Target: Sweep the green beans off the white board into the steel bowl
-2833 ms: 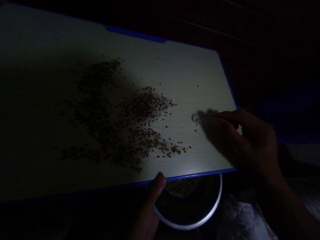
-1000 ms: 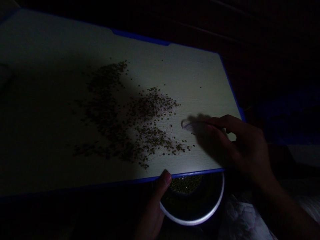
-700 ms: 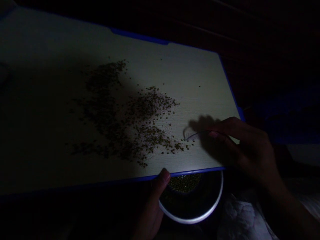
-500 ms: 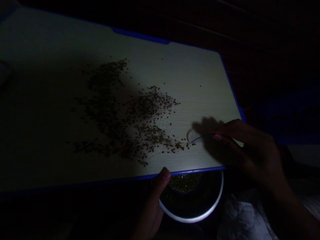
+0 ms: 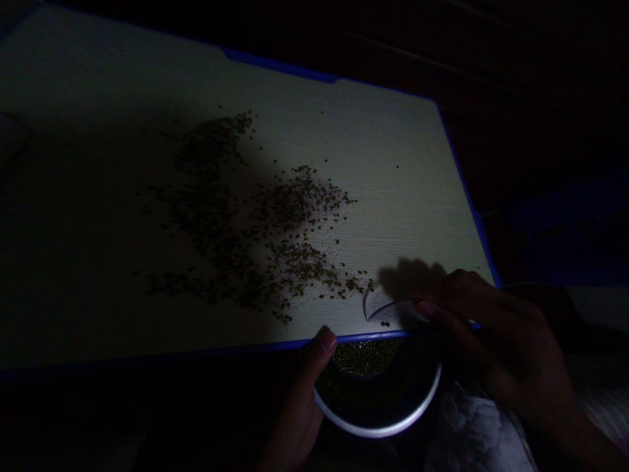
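Observation:
My right hand [image 5: 501, 341] pinches a thin, curved, see-through sheet [image 5: 390, 308] between thumb and fingers. Its lower edge rests on the pale tabletop [image 5: 393, 216], with a couple of mung beans [image 5: 385, 324] right by it, close to the blue front edge. More small green mung beans [image 5: 304, 262] lie scattered in loose heaps over the middle of the table. Under that edge is a bowl [image 5: 378, 432] with a shiny rim, with mung beans [image 5: 366, 357] inside. My left hand [image 5: 307, 393] grips the bowl's left side, its thumb over the table edge; the other fingers are hidden.
The scene is very dark, and a shadow covers the table's left part. A pale rounded shape [image 5: 10, 137], hard to make out, sits at the far left. Light patterned cloth [image 5: 479, 426] shows below my right arm. Something blue [image 5: 570, 216] stands at the right.
My right hand has drawn the see-through sheet toward the front edge, bringing a couple of beans along. My left hand and the bowl have stayed nearly still.

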The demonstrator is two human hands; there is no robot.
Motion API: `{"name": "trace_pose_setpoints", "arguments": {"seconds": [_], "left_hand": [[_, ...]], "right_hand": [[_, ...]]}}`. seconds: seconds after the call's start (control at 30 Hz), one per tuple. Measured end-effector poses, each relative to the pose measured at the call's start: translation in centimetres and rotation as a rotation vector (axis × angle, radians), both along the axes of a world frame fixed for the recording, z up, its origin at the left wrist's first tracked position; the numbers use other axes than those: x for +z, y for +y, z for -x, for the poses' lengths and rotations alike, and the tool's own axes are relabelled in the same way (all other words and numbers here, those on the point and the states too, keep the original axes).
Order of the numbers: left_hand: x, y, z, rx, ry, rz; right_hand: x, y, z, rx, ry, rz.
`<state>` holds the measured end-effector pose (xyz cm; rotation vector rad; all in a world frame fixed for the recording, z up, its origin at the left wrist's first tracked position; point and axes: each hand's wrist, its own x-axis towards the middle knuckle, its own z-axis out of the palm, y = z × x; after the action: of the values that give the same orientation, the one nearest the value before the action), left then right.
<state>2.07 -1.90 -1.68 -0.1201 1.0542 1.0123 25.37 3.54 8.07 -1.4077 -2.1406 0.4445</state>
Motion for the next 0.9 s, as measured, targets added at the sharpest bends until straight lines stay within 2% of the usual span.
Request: {"name": "trace_pose_setpoints", "arguments": {"seconds": [0.2,0.4,0.6,0.73,0.9], "left_hand": [[-0.1,0.0,-0.1,-0.013,-0.007,0.032],[0.1,-0.1,0.1,-0.037,-0.029,0.018],[0.4,0.2,-0.1,-0.010,0.018,0.039],[0.7,0.4,-0.1,-0.017,-0.012,0.074],[0.2,0.3,-0.1,-0.005,0.021,0.047]], "right_hand": [[0.1,-1.1,0.6,0.015,0.026,0.029],[0.4,-1.0,0.0,0.026,0.015,0.054],[-0.2,-0.2,0.0,-0.134,0.010,-0.018],[-0.5,0.2,0.4,-0.173,-0.004,-0.038],[-0.6,0.7,0.6,-0.223,-0.020,-0.043]]}}
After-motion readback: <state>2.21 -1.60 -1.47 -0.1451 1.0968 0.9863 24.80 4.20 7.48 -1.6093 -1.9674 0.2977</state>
